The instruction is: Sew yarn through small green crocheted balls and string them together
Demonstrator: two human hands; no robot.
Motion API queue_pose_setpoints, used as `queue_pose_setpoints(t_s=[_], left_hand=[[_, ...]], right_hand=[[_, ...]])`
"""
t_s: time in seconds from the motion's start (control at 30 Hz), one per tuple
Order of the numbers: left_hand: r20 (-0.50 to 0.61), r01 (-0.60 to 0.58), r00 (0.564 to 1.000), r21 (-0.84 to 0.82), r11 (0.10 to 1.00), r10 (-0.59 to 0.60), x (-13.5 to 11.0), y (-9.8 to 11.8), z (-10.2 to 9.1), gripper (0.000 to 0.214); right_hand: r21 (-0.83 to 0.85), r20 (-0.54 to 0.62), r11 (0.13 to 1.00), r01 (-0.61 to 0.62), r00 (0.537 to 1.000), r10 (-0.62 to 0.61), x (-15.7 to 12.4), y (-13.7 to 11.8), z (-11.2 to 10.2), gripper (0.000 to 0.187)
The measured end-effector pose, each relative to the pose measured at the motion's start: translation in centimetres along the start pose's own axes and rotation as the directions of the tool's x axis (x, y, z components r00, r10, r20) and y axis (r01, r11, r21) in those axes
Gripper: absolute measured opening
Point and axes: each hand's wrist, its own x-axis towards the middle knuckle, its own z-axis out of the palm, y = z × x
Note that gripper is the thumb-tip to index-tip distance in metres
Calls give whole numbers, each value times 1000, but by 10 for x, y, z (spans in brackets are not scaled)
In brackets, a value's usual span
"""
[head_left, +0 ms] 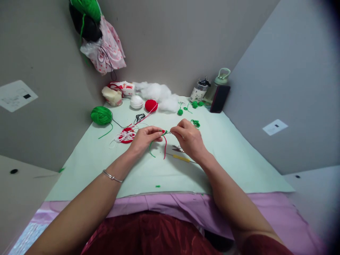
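My left hand (149,138) pinches a small red and green crocheted piece (164,132) between thumb and fingers. A green yarn tail and a red yarn tail hang from it toward the table. Close on its right, my right hand (188,137) is closed in a pinch at a thin dark strand (169,132) that meets the piece; whether a needle is in those fingers I cannot tell. Below the right hand lie small scissors (177,148), partly covered, and a crochet hook with a yellow handle (181,158).
Left of my hands sit a red disc wound with white yarn (126,135) and a green yarn ball (101,115). Farther back are a white ball (136,102), red yarn (151,106), stuffing (156,92), small green pieces (195,104), a phone (220,99) and a bottle (221,78).
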Motion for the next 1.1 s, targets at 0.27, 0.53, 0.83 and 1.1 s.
queue_pose_setpoints(t_s=[0.27, 0.53, 0.83, 1.1], left_hand=[[172, 41, 984, 77, 996, -54, 1, 5, -8, 28], [362, 41, 929, 91, 995, -71, 0, 11, -15, 29], [393, 44, 918, 16, 999, -47, -1, 5, -12, 25], [302, 68, 953, -128, 989, -27, 1, 2, -7, 28]], right_hand=[[191, 104, 981, -26, 995, 6, 1, 5, -7, 18], [568, 306, 793, -222, 951, 48, 7, 22, -15, 11], [708, 439, 588, -390, 896, 66, 7, 25, -7, 24], [707, 332, 573, -416, 909, 250, 9, 15, -3, 16]])
